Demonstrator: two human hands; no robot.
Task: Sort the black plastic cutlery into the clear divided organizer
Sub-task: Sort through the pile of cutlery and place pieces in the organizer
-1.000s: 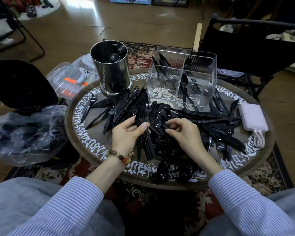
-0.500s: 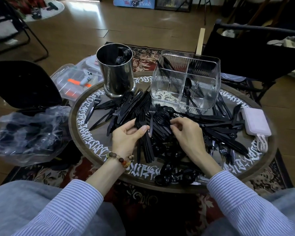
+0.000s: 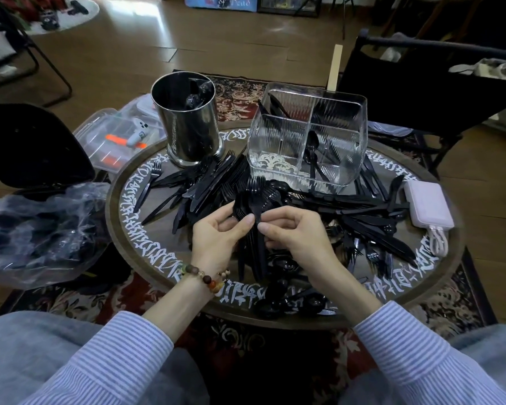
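Crowding the round table point(image 3: 123, 226) at frame centre, black cutlery point(image 3: 362, 217) reaches its rim; left hand point(image 3: 216, 238) and right hand point(image 3: 298, 238) pinch a fork bundle point(image 3: 253, 200); wood floor point(image 3: 216, 45) lies open above.

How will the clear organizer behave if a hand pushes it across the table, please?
The clear organizer holds only a few pieces, so it is probably light and would slide easily on the glossy table. It is tall for its base, so a high push might tip it. Knives lying against its right side could catch it.
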